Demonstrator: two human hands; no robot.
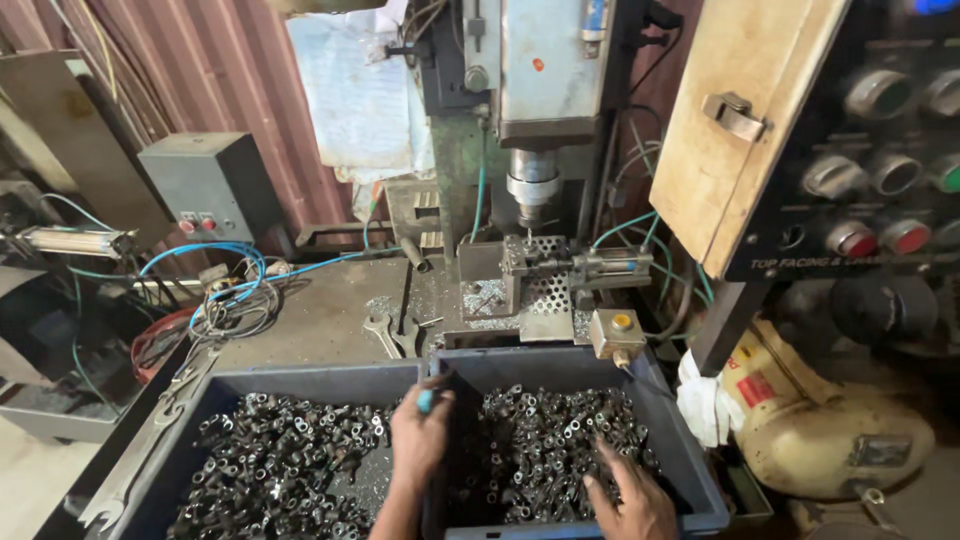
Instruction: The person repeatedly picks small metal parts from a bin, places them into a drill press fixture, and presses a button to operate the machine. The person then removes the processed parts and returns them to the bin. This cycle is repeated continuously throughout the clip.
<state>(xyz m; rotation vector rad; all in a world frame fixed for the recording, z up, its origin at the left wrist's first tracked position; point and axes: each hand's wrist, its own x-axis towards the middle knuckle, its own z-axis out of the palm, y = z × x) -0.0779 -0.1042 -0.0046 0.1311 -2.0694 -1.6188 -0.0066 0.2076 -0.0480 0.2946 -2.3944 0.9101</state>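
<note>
Head view: my left hand (420,435) pinches what looks like a small blue-tipped tool over the bin divider; my right hand (630,500) lies spread on metal parts (540,440) (right bin (690,470)), sorting; next, picking one.

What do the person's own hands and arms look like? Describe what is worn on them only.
Both hands are bare: no gloves, rings or watch show. The left hand has a blue covering on the tip of one finger, near the divide between the two bins. The left forearm is bare as far as the frame's lower edge, with no sleeve in view. The right hand is also uncovered; its arm is cut off by the frame.
</note>
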